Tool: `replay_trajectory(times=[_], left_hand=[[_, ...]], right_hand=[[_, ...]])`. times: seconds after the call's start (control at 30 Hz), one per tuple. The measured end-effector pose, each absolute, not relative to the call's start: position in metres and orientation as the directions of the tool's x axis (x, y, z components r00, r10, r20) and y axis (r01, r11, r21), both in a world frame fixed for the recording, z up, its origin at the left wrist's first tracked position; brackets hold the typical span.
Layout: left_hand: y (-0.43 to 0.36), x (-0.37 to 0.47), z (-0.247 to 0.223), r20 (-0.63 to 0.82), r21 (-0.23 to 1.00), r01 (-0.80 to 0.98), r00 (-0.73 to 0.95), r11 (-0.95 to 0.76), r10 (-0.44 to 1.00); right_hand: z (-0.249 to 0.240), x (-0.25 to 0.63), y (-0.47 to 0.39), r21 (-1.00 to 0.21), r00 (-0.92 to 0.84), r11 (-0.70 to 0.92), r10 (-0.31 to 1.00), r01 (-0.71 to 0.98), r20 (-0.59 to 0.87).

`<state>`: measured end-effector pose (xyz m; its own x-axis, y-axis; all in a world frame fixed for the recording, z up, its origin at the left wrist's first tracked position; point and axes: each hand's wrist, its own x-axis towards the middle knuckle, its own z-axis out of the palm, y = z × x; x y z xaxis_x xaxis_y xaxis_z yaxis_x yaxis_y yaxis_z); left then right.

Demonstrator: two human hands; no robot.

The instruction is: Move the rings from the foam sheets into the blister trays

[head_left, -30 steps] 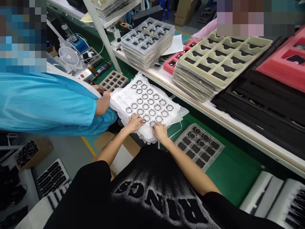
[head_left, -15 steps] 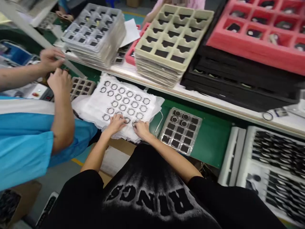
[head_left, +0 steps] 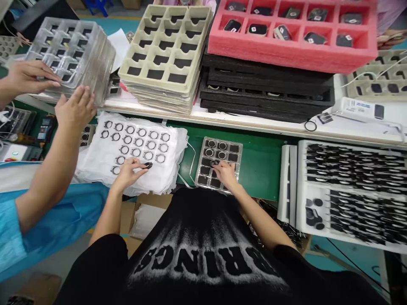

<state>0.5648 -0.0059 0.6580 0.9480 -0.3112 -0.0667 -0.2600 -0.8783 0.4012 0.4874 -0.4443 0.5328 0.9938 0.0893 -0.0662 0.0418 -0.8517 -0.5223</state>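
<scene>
Since the earlier frame, the right hand (head_left: 224, 173) has been moving off the white sheet (head_left: 97, 163) to the clear tray (head_left: 241, 149); its fingers are bending nearly closed and pinching a dark ring (head_left: 214, 162) at one slot, but whether the ring is touching the bottom, I cannot tell; the left hand (head_left: 127, 173) is pinching a black ring (head_left: 147, 165) over the white sheet, its thumb and fingers nearly meeting; four rings (head_left: 222, 145) are sitting in the tray's far slots; a co-worker's hands (head_left: 76, 108) are hanging near the see-through stack (head_left: 92, 55)
</scene>
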Motion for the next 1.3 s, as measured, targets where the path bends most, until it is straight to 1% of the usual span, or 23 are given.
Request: replay_trajectory(times=[0.07,0.13,0.27,0.4,0.5,0.63,0.7,0.8,0.9,1.03,1.17,1.3], left_hand=[[-0.058,0.560,0.651,0.025,0.426,-0.334,0.933,-0.841,-0.358],[-0.121,0.556,0.634,0.043,0.414,-0.379,0.916,-0.828,-0.398],[-0.229,0.556,0.576,-0.064,0.372,-0.436,0.869,-0.820,-0.491],[-0.277,0.559,0.526,-0.151,0.325,-0.480,0.824,-0.815,-0.546],[-0.284,0.559,0.508,-0.174,0.303,-0.462,0.833,-0.833,-0.525],[-0.279,0.559,0.500,-0.153,0.330,-0.446,0.844,-0.832,-0.514],[-0.274,0.556,0.498,-0.120,0.334,-0.460,0.845,-0.823,-0.521],[-0.265,0.544,0.495,-0.078,0.322,-0.492,0.838,-0.809,-0.540],[-0.256,0.529,0.492,-0.096,0.305,-0.517,0.819,-0.800,-0.566],[-0.249,0.516,0.492,-0.164,0.274,-0.502,0.816,-0.820,-0.554],[-0.247,0.513,0.497,-0.212,0.279,-0.518,0.788,-0.809,-0.578],[-0.244,0.510,0.498,-0.227,0.307,-0.543,0.756,-0.781,-0.614]], right_hand=[[0.512,0.487,-0.474,-0.442,0.989,-0.895,0.110,0.056,-0.098],[0.497,0.491,-0.490,-0.402,0.976,-0.911,0.162,0.091,-0.146],[0.485,0.498,-0.496,-0.373,0.947,-0.917,0.238,0.145,-0.218],[0.489,0.504,-0.497,-0.336,0.923,-0.921,0.292,0.200,-0.252],[0.496,0.505,-0.498,-0.312,0.928,-0.934,0.263,0.177,-0.262],[0.502,0.486,-0.494,-0.325,0.958,-0.936,0.209,0.137,-0.196],[0.502,0.469,-0.491,-0.327,0.957,-0.930,0.234,0.168,-0.174],[0.498,0.447,-0.486,-0.319,0.933,-0.923,0.292,0.217,-0.210],[0.492,0.438,-0.481,-0.320,0.924,-0.924,0.292,0.207,-0.247],[0.484,0.434,-0.475,-0.341,0.937,-0.930,0.231,0.134,-0.262],[0.479,0.430,-0.468,-0.391,0.941,-0.919,0.170,0.045,-0.291],[0.479,0.434,-0.461,-0.463,0.948,-0.880,0.047,-0.110,-0.315]])
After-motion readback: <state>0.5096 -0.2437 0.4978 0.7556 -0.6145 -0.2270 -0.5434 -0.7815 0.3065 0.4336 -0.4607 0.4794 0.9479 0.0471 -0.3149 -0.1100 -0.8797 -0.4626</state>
